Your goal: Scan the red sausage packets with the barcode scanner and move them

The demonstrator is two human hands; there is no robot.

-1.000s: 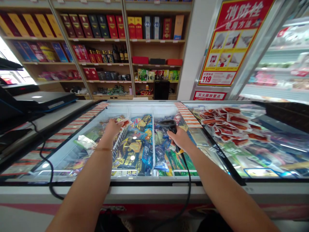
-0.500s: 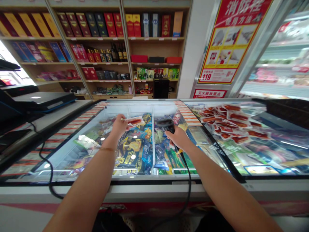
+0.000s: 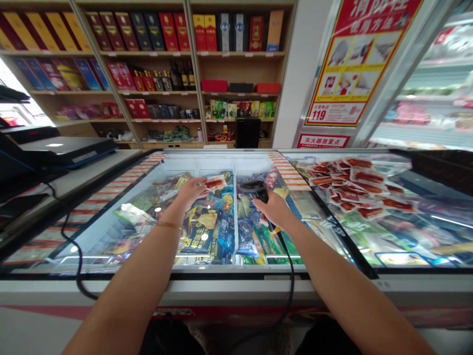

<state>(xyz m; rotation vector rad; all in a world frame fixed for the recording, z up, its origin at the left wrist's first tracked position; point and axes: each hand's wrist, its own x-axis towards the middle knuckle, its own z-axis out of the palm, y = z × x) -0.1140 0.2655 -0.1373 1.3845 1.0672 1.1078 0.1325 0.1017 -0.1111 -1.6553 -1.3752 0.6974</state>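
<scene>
My left hand [image 3: 194,191] is above the freezer's glass top, its fingers stretched out and apart. The fingertips are at the left end of a sausage packet [image 3: 216,182], clear plastic with a reddish-brown sausage inside. Whether they still touch it is hard to tell. My right hand [image 3: 274,209] is wrapped round the handle of a black barcode scanner [image 3: 254,190], its head pointing toward the packet's side. A black cable [image 3: 290,266] hangs from the scanner's handle over the freezer's front edge.
Under the glass of the chest freezer [image 3: 236,283] lie colourful frozen packs [image 3: 201,229]. Several sausage packets [image 3: 354,182] are piled on the glass at right. A flat device [image 3: 70,148] and a loose cable [image 3: 76,246] are at left. Shelves [image 3: 236,54] with boxes stand behind.
The sausage packet has shifted a little to the right. My left hand moved right too, and its fingers went from pinching the packet to spread. My right hand keeps the scanner nearly still.
</scene>
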